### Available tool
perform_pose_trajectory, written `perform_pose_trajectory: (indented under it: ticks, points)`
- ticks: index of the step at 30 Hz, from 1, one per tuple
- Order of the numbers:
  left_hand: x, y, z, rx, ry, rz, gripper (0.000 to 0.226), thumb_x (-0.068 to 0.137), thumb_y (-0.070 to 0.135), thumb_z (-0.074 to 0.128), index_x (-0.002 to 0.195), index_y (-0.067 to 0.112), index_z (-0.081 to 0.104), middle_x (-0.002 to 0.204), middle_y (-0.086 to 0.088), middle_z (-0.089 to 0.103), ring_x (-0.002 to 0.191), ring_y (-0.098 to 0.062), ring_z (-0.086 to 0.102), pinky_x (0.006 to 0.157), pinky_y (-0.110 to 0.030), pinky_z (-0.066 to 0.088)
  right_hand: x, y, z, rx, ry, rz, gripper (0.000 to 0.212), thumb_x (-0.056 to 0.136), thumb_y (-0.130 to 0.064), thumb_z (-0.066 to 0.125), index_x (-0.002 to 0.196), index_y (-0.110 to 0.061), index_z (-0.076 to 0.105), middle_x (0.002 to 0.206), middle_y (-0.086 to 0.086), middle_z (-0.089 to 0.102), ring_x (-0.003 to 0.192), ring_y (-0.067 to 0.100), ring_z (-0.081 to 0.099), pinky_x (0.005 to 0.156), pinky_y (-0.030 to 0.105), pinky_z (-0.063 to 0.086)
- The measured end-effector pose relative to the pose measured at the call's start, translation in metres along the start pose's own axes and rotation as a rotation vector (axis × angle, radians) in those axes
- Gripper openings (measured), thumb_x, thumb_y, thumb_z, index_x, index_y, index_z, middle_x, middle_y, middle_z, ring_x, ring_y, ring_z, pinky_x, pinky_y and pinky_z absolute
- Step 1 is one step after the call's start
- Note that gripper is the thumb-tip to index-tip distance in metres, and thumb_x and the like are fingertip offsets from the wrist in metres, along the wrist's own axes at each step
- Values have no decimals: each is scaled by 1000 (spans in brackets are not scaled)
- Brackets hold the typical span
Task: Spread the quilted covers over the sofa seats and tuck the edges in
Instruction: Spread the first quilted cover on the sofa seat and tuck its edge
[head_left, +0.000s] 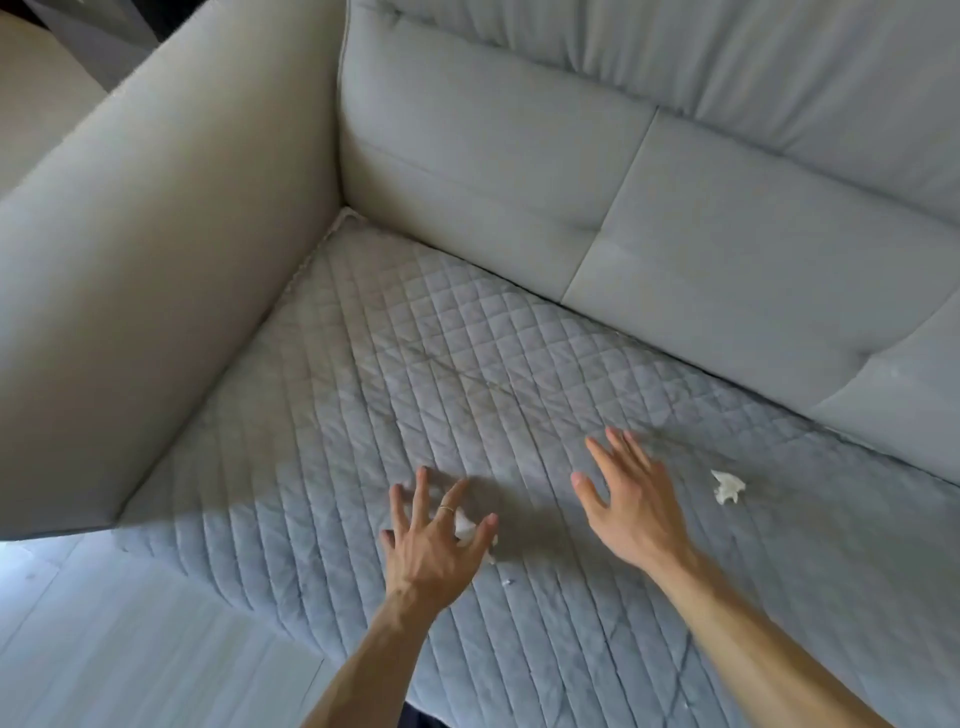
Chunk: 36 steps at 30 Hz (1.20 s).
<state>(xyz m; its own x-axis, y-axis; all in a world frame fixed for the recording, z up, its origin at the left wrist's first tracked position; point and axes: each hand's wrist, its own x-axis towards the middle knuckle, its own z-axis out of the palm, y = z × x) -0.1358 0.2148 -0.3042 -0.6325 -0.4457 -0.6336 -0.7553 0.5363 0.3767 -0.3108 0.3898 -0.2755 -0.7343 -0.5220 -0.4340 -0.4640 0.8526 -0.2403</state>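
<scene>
A grey quilted cover (415, 364) lies flat over the sofa seat, reaching the armrest on the left and the back cushions behind. Its front edge hangs over the seat front at the lower left. My left hand (436, 540) hovers over the cover with fingers spread, and a white scrap of tissue (465, 527) shows just under them. My right hand (631, 499) is open, fingers straight, over the middle of the cover. Whether either hand touches the fabric is unclear.
The wide beige armrest (156, 249) borders the seat on the left. Grey back cushions (675, 218) rise behind. A second crumpled white tissue (727, 487) lies on the cover to the right of my right hand. Pale floor (104, 649) shows at the lower left.
</scene>
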Motion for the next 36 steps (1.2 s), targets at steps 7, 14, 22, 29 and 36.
perform_pose_trajectory:
  ticks: [7,14,22,29,36]
  points:
    - [-13,33,44,254,146,70,89,71,91,34,144,41,32,151,3,22,138,-27,22,105,-50,35,-19,111,12,106,133,291,64,98,-49,43,155,-25,25,164,11,8,151,31,9,119,52,19]
    - [-25,20,74,399,143,272,69,80,75,40,123,21,50,114,-10,53,90,-31,55,60,-43,55,-43,135,44,107,218,305,46,90,-22,64,131,-7,52,134,21,48,118,43,48,95,48,44]
    - [-39,42,91,412,21,157,38,107,29,32,140,11,38,122,-7,49,106,-28,60,75,-41,55,-107,116,84,333,78,363,34,72,24,49,96,0,54,100,23,52,75,38,55,63,31,36]
    - [-31,53,48,32,-102,-112,29,106,21,33,114,6,56,113,-17,64,88,-29,59,69,-33,40,-107,64,48,643,-264,394,20,97,-5,42,106,-10,60,98,8,65,79,16,56,63,24,42]
    - [-56,31,-39,-542,-51,-308,41,104,40,39,81,14,61,64,-2,53,52,-17,45,49,-25,36,-99,-16,-8,668,-306,331,27,100,-18,38,104,-15,65,97,-1,63,73,7,54,53,17,35]
